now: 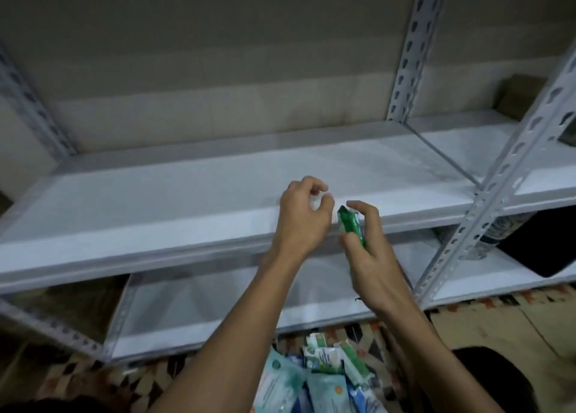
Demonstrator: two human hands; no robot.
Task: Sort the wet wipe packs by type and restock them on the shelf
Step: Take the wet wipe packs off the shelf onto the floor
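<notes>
Patterned rug [93,378] below; black object [539,244] on lower right board.

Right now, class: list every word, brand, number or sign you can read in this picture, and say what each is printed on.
No text can be read.
Green pack in the right hand: print blurred.
Pile of packs on the floor: logos and print show, too blurred to read.
White thing in the left hand: no print shows.
Shelf: no labels show.

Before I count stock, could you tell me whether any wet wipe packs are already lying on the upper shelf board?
No, the upper shelf board is bare; the green pack is in the right hand.
</notes>
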